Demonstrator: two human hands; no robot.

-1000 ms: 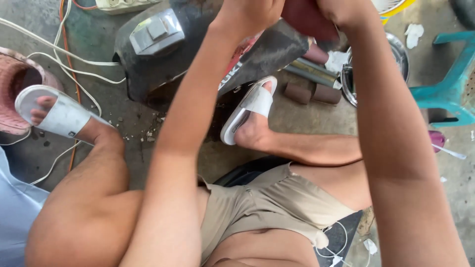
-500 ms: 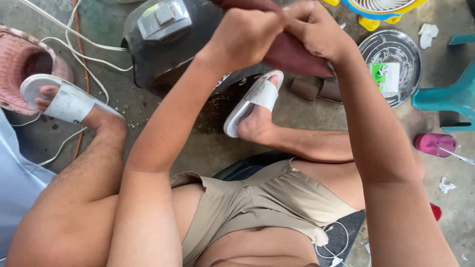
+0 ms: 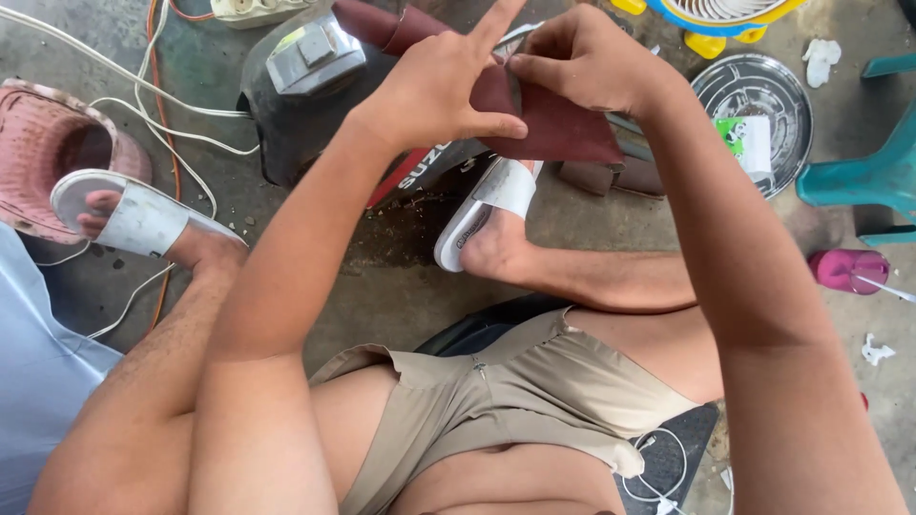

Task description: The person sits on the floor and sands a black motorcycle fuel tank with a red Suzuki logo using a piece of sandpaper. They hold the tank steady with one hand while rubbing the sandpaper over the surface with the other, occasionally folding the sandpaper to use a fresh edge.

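Observation:
My left hand [image 3: 444,91] and my right hand [image 3: 582,62] both grip a dark red-brown sheet of sandpaper [image 3: 558,124], held up in front of me. The left index finger sticks straight out while the thumb pinches the sheet's lower edge. The right fingers pinch its top edge. Under the hands lies a black motorcycle body panel [image 3: 305,105] with a grey patch and a red stripe. I sit low, knees apart, in white slide sandals [image 3: 482,215].
A pink woven basket [image 3: 43,143] stands at the left, with white and orange cables [image 3: 162,114] crossing the concrete floor. A round metal tray [image 3: 763,105], a teal plastic chair [image 3: 859,176], a pink bottle [image 3: 849,269] and a small fan [image 3: 711,14] are at the right.
The view has dropped, so both hands sit lower in the picture. The sandpaper has been spread out flatter between the hands, and my left index finger has straightened.

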